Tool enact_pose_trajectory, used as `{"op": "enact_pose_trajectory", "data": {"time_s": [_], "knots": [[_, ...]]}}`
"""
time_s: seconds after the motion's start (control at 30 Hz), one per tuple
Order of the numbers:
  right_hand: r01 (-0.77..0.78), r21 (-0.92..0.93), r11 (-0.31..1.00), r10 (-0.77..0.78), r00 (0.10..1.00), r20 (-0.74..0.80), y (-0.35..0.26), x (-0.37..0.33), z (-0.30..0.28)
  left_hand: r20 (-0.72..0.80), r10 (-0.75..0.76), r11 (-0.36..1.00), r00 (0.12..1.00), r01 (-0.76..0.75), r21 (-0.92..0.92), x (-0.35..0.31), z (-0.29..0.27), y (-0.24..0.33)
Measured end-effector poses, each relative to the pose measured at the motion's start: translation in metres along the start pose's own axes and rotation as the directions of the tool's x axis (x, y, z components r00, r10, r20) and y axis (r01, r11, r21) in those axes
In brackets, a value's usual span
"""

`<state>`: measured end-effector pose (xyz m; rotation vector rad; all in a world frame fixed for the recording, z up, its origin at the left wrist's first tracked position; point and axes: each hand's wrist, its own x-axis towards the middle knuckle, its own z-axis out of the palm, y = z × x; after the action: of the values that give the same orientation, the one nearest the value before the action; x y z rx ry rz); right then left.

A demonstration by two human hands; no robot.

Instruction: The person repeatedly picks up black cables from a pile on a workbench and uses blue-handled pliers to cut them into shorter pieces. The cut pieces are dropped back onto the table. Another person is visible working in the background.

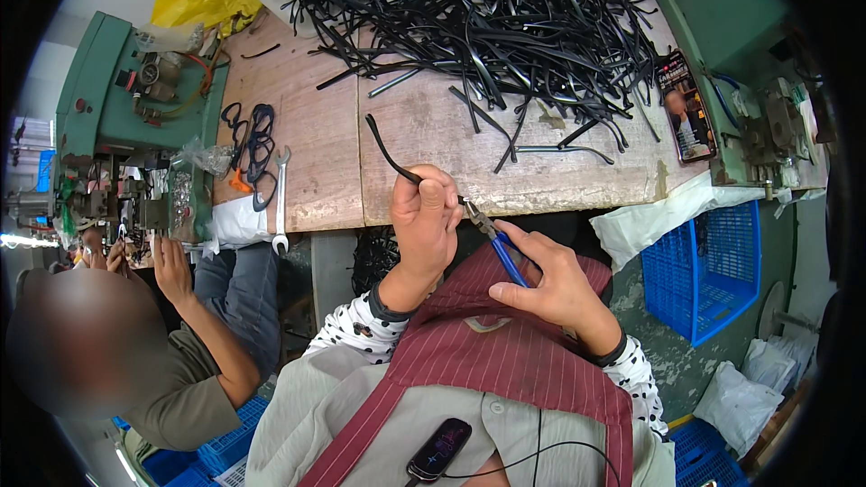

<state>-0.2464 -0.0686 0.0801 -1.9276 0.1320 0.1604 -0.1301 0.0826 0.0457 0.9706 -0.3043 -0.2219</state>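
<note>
My left hand (426,221) is closed on a black eyeglass temple (388,155), its curved tip pointing up and away over the table edge. The other end of the temple meets the jaws of blue-handled pliers (507,257). My right hand (561,281) is wrapped round the plier handles, thumb along the near side. Whether the jaws bite on the temple or only touch it is too small to tell. Beyond my hands, a large heap of black temples (505,36) covers the far part of the table, with several loose ones (568,151) at its near side.
On the wooden table (316,149) lie a steel wrench (281,198), orange-handled scissors (240,182) and a dark cord. Green machines (95,99) flank it. A phone (687,117) leans at the right, above a blue crate (704,275). At left sits a co-worker, hand (171,266) raised.
</note>
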Motion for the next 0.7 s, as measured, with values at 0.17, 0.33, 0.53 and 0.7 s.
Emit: {"op": "enact_pose_trajectory", "data": {"time_s": [0.17,0.33,0.53,0.7], "knots": [[0.013,-0.076,0.997,-0.014,1.0,-0.023,-0.001,-0.001,0.002,0.009,0.012,0.999,1.0,-0.013,0.045,0.0,0.002,-0.001],[0.004,-0.045,0.999,-0.006,0.999,-0.039,-0.003,-0.003,0.006,-0.023,-0.149,0.986,0.989,0.147,-0.083,0.008,-0.004,0.003],[0.006,-0.011,1.0,-0.007,0.999,-0.039,-0.005,-0.004,0.005,0.002,-0.327,0.871,0.945,0.303,-0.387,0.016,-0.013,-0.003],[-0.044,-0.022,0.999,0.043,0.999,-0.013,-0.009,-0.004,0.002,0.015,-0.345,0.84,0.939,0.315,-0.442,0.016,-0.013,-0.009]]}}
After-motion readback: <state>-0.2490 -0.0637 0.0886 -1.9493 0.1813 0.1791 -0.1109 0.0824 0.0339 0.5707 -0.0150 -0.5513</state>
